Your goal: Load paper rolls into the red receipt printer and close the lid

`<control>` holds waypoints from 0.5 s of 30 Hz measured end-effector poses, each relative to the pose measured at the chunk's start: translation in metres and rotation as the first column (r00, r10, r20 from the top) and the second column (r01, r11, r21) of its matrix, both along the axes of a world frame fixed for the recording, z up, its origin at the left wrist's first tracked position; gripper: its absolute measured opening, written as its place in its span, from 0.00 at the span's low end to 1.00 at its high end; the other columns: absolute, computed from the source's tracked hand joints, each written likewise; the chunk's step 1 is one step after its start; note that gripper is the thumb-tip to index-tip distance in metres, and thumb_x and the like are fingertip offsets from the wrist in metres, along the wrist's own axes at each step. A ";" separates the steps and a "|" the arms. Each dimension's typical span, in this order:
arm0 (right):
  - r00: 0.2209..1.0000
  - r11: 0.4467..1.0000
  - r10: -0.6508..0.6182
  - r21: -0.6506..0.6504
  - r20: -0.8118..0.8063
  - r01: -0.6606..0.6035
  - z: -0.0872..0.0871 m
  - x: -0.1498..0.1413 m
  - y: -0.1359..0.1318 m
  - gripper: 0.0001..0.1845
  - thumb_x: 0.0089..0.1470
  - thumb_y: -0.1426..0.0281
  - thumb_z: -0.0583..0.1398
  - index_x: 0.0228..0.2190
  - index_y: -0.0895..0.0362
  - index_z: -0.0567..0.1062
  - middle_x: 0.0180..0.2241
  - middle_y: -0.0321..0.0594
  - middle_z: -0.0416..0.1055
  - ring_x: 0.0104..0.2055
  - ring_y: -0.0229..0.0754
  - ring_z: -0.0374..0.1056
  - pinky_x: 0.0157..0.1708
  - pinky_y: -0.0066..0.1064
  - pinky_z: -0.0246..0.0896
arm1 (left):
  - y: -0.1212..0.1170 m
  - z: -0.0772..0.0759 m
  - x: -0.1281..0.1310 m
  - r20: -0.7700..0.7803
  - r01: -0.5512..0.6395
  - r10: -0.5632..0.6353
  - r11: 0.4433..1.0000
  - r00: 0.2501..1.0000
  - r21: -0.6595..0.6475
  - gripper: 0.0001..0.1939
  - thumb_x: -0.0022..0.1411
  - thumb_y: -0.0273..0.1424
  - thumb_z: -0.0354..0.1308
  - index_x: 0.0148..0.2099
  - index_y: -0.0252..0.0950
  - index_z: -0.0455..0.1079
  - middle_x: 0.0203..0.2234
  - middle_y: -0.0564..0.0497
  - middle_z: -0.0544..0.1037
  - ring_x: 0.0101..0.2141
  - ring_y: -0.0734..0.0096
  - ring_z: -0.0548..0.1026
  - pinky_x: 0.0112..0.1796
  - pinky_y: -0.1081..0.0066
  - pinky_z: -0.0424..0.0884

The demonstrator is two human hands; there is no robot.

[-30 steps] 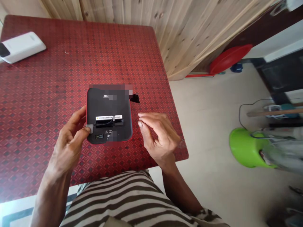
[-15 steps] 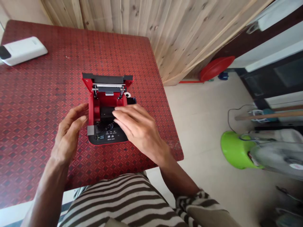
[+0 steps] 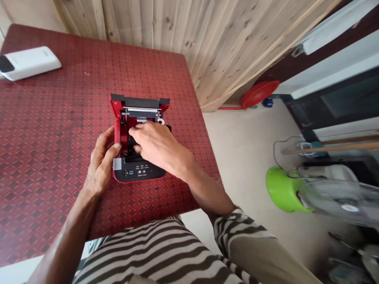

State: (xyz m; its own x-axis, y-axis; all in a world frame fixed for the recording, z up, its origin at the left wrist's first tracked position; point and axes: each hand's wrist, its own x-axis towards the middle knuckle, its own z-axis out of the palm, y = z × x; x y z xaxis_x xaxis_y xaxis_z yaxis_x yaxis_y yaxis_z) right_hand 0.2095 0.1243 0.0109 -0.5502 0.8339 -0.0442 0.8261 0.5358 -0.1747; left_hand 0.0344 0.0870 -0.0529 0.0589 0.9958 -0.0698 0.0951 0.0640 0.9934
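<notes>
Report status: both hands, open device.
Left hand against device, left side. Right hand inside, at black part; grip unclear. Lid up. Right hand partly blocks view inside.

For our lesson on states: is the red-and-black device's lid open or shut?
Open: the lid stands raised, and the right hand reaches into the device.
</notes>
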 end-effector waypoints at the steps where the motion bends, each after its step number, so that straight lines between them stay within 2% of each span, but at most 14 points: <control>1: 1.000 1.000 -0.008 -0.001 0.020 0.008 0.005 0.001 -0.003 0.08 0.62 0.76 0.63 0.43 0.60 0.79 0.39 0.48 0.82 0.40 0.51 0.79 0.34 0.39 0.73 | 0.000 -0.001 0.000 0.004 0.002 -0.002 1.000 1.000 -0.005 0.29 0.69 0.45 0.58 0.68 0.42 0.67 0.61 0.49 0.77 0.58 0.56 0.75 0.60 0.58 0.70; 4: 0.998 0.998 -0.051 0.032 -0.049 0.052 0.021 0.012 -0.016 0.10 0.63 0.74 0.63 0.46 0.60 0.77 0.42 0.47 0.80 0.43 0.51 0.78 0.41 0.41 0.75 | 0.001 -0.002 0.000 -0.006 -0.001 0.001 1.000 1.000 -0.004 0.28 0.69 0.44 0.59 0.68 0.42 0.67 0.62 0.51 0.76 0.60 0.55 0.73 0.63 0.58 0.67; 6: 0.973 0.994 -0.082 0.049 -0.217 0.095 0.030 0.030 -0.030 0.09 0.62 0.74 0.64 0.45 0.58 0.77 0.43 0.42 0.80 0.43 0.46 0.77 0.43 0.37 0.74 | 0.001 -0.001 0.000 -0.028 -0.006 0.006 1.000 1.000 -0.003 0.28 0.69 0.44 0.59 0.67 0.42 0.68 0.62 0.51 0.76 0.61 0.55 0.71 0.64 0.58 0.65; 7: 0.936 0.990 -0.104 0.052 -0.336 0.129 0.033 0.042 -0.037 0.09 0.61 0.75 0.65 0.44 0.57 0.77 0.42 0.39 0.79 0.41 0.42 0.76 0.43 0.35 0.73 | 0.001 0.000 0.000 -0.039 -0.009 0.009 1.000 0.999 -0.005 0.28 0.69 0.44 0.59 0.67 0.42 0.68 0.62 0.51 0.76 0.62 0.55 0.71 0.64 0.58 0.65; 9: 0.820 0.977 -0.159 0.029 -0.550 0.210 0.033 0.068 -0.053 0.12 0.57 0.75 0.67 0.43 0.55 0.76 0.38 0.33 0.78 0.31 0.34 0.71 0.34 0.28 0.70 | 0.001 0.002 0.000 -0.053 -0.016 0.015 1.000 0.999 -0.010 0.28 0.69 0.45 0.58 0.67 0.43 0.69 0.61 0.51 0.76 0.61 0.54 0.71 0.64 0.58 0.65; 11: 0.669 0.949 -0.268 -0.072 -0.693 0.306 0.024 0.093 -0.068 0.13 0.55 0.74 0.69 0.43 0.54 0.76 0.32 0.30 0.74 0.26 0.32 0.66 0.27 0.25 0.65 | 0.000 0.003 0.002 -0.065 -0.025 0.024 1.000 0.998 -0.015 0.27 0.69 0.45 0.58 0.66 0.44 0.69 0.60 0.52 0.77 0.61 0.54 0.71 0.64 0.58 0.65; 13: 0.543 0.905 -0.400 -0.224 -0.739 0.362 0.005 0.111 -0.079 0.14 0.55 0.72 0.68 0.43 0.54 0.75 0.31 0.30 0.74 0.26 0.32 0.66 0.24 0.24 0.62 | 0.000 0.005 0.003 -0.078 -0.035 0.034 0.999 0.996 -0.023 0.27 0.69 0.45 0.58 0.66 0.45 0.69 0.59 0.53 0.78 0.59 0.55 0.72 0.63 0.59 0.66; 15: 0.500 0.874 -0.471 -0.310 -0.726 0.374 -0.020 0.119 -0.085 0.13 0.55 0.73 0.67 0.43 0.54 0.75 0.34 0.32 0.76 0.31 0.34 0.71 0.29 0.25 0.67 | -0.001 0.007 0.006 -0.094 -0.048 0.045 0.998 0.995 -0.032 0.27 0.69 0.44 0.58 0.66 0.45 0.70 0.58 0.53 0.78 0.58 0.55 0.73 0.62 0.59 0.68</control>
